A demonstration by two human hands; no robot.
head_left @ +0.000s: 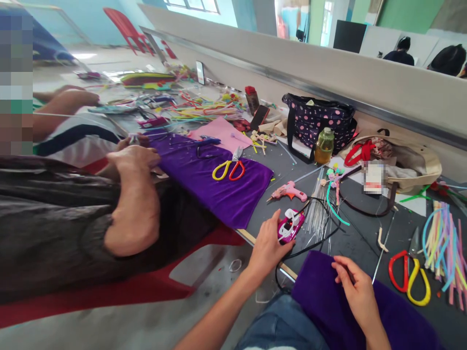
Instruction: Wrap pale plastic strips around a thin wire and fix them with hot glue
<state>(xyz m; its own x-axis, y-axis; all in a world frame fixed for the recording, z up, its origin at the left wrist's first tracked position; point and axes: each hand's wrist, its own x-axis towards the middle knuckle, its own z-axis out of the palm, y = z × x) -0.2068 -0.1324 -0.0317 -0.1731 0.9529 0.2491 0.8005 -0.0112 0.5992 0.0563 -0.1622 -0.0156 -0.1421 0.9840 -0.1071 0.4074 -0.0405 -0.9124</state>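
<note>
Scissors (408,279) (red-and-yellow handles) and straws (443,253) beside right hand (359,291)

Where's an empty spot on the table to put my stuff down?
Barest: the gray table between the far scissors on purple cloth and the spotted bag. A smaller patch lies between the wearer's right hand and the near scissors. Around the left hand, glue guns and wires crowd it.

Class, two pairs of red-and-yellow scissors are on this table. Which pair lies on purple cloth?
The far scissors, lying on the purple cloth beside the co-worker. The near scissors lie on bare grey table.
</note>
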